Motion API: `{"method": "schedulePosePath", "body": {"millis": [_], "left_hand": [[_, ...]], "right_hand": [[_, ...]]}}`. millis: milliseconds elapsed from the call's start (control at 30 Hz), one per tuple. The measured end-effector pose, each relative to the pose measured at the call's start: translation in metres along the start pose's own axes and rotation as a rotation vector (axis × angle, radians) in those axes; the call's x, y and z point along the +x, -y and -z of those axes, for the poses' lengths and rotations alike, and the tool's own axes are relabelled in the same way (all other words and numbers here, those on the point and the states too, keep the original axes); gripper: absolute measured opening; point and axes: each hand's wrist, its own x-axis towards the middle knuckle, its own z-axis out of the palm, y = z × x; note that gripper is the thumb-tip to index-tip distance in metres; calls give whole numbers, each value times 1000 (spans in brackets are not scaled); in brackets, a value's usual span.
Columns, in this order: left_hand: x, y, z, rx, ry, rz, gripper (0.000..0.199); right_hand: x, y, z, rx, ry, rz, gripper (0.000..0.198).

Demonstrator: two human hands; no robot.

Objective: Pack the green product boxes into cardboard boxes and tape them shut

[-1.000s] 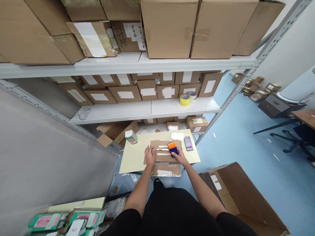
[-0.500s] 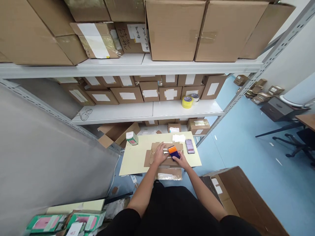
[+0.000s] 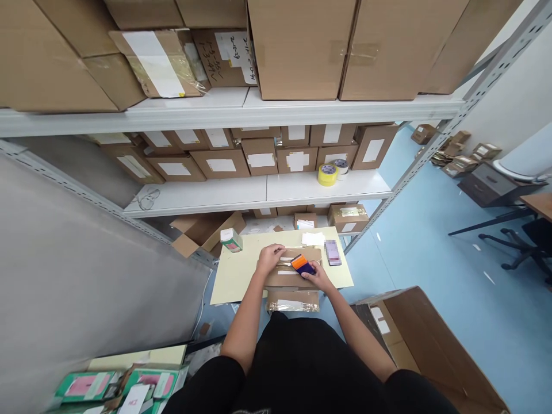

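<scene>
- The left hand point(image 3: 271, 257) is being shifted: half a second ago it was being kept over the middle of the carton point(image 3: 282, 280), and now it is being placed at the far left part of the carton's top.
- The orange-and-purple piece point(image 3: 302, 264) is being tipped further sideways over the carton, so the handling is apparently being carried on at the taped top.
- With the right hand point(image 3: 318, 277), the grip is being kept closed on the piece's purple end; in the left, thumb and fingertips are being brought near each other, but whether anything is being pinched cannot be told.
- The carton is being supported on the bench point(image 3: 230, 282); 2 white strips are being shown on its top.
- 1 other taped carton point(image 3: 297, 299) is being seen at the bench's near edge, with 1 white label.
- On the bench, 1 green-and-white box point(image 3: 232, 240) is being kept at the left; at the right, 1 purple stack point(image 3: 332, 253) is being blurred, its layers uncounted.
- On the middle shelf point(image 3: 224, 192), 2 tape rolls point(image 3: 328, 176) are being stored, 1 yellow and 1 white.
</scene>
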Motion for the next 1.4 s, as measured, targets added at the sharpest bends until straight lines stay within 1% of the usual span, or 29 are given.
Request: {"method": "schedulePosePath", "body": {"millis": [100,200,267,367,433,467,533,633,700,767,800,933,1000,1067,1133,1233,1300,1400], "left_hand": [[1,-14,18,103,-40,-50,24],[-3,-23,25,95,-87,-18,27],[-6,-26,27,28,-89,14,26],[-8,-27,30,-63,-2,74,24],[-9,-27,31,-49,57,117,25],[-9,-27,31,-28,67,133,27],[-10,-26,30,9,49,159,30],[-13,-23,27,38,-36,192,32],[-16,-19,28,73,-104,216,32],[-20,-13,33,114,-177,254,34],[-22,-9,37,125,-193,275,35],[-31,7,56,125,-118,342,36],[-35,18,68,161,-170,387,36],[-38,30,79,184,-233,436,36],[-41,42,88,172,-208,467,36],[-43,56,88,168,-183,499,36],[-42,64,82,169,-186,538,37],[-44,76,71,129,-132,603,37]], "right_hand": [[4,13,3,-31,47,2,49],[6,27,8,-51,43,21,46],[5,34,12,-86,36,29,46],[3,38,18,-171,45,46,49],[2,40,21,-252,22,75,49],[2,41,21,-299,3,86,47],[3,45,18,-390,-38,86,44],[8,54,12,-489,-70,37,45],[12,60,11,-543,-74,7,47],[16,64,14,-592,-78,-8,49],[17,66,18,-613,-82,-12,50],[23,74,34,-695,-55,15,52],[26,78,41,-765,-31,25,52],[28,80,47,-833,-15,0,52],[30,81,51,-899,3,-41,53],[35,78,50,-985,29,-79,54],[39,74,45,-1027,40,-100,52],[44,66,37,-1068,60,-124,53]]}}
